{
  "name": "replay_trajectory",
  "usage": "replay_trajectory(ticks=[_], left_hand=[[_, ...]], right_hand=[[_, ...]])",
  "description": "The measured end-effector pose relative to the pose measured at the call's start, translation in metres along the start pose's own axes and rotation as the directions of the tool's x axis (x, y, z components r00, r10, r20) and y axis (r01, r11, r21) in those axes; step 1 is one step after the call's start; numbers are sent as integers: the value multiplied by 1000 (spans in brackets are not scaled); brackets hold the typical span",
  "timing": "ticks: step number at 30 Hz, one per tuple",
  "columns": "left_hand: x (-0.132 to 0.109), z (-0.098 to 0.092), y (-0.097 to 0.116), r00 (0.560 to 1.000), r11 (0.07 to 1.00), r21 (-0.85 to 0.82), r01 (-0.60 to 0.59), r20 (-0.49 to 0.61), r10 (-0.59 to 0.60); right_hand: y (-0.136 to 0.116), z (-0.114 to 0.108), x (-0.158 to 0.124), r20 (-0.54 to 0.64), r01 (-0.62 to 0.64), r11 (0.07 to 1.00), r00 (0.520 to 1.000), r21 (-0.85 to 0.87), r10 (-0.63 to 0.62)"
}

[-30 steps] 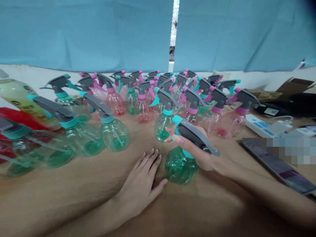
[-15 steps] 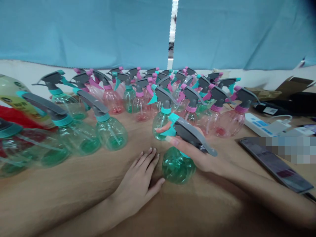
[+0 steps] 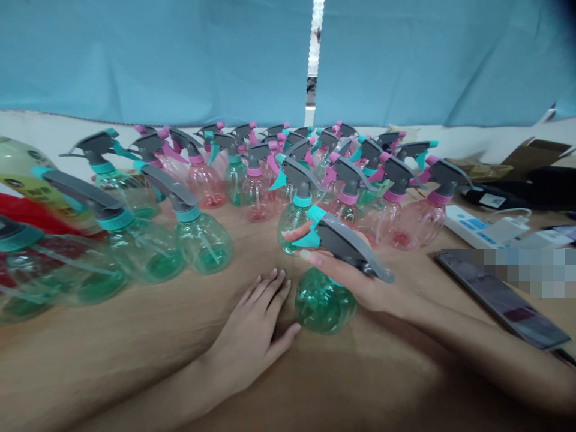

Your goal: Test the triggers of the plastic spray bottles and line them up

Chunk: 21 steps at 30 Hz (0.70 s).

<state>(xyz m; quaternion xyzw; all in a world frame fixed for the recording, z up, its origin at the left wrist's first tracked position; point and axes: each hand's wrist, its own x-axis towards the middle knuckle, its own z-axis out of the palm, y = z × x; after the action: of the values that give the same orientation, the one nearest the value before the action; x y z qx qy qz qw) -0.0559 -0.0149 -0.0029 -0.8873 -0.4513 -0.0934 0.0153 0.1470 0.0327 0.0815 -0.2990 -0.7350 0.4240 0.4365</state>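
My right hand is closed round the neck of a green spray bottle, its fingers by the turquoise trigger and nozzle under the grey head. The bottle is tilted, its base close to the tabletop; whether it touches I cannot tell. Flat on the wooden table lies my left hand, fingers stretched out, just left of that bottle and holding nothing. Right behind the held bottle stands another green spray bottle, partly covered by my right fingers.
Several green spray bottles stand at the left, near a large yellow-labelled bottle. Pink spray bottles and green ones crowd the back. On the right are a power strip, a phone and an open cardboard box. A blue curtain hangs behind.
Almost nothing differs. The fingers of my right hand have shifted very slightly at the trigger; my left hand and the standing bottles stay where they were.
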Motion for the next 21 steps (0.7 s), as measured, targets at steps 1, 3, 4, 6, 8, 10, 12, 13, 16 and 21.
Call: replay_trajectory(ticks=[1,3,4,6,8,10,12,13,16,21], left_hand=[[0,-1,0,1000,1000,-4,-2,0,2],[0,-2,0,1000,1000,-9,-6,2,6],[0,-2,0,1000,1000,-10,-7,3,7],[0,-3,0,1000,1000,-11,-5,6,5],[0,-2,1,1000,1000,-13,0,6,1],[0,-2,1,1000,1000,-18,5,4,-5],[0,-2,1,1000,1000,-24,9,3,-9],[0,-2,1,1000,1000,-29,10,3,-10],[0,-2,1,1000,999,-43,10,-3,-11],[0,-3,1,1000,999,-51,11,-4,-11]], right_hand=[[-1,0,0,2,1,1000,1000,5,-1],[-1,0,0,8,-8,1000,1000,3,8],[-1,0,-1,10,-15,1000,1000,-5,15],[0,0,-1,11,-22,1000,1000,-19,22],[1,0,-2,13,-32,999,999,-27,32],[3,0,-3,19,-31,999,999,-31,31],[4,-1,-4,22,-12,999,1000,-42,13],[5,-1,-4,22,1,999,1000,-46,0],[7,-2,-3,23,16,999,1000,-52,-15],[4,-2,-3,17,3,998,1000,-56,-2]])
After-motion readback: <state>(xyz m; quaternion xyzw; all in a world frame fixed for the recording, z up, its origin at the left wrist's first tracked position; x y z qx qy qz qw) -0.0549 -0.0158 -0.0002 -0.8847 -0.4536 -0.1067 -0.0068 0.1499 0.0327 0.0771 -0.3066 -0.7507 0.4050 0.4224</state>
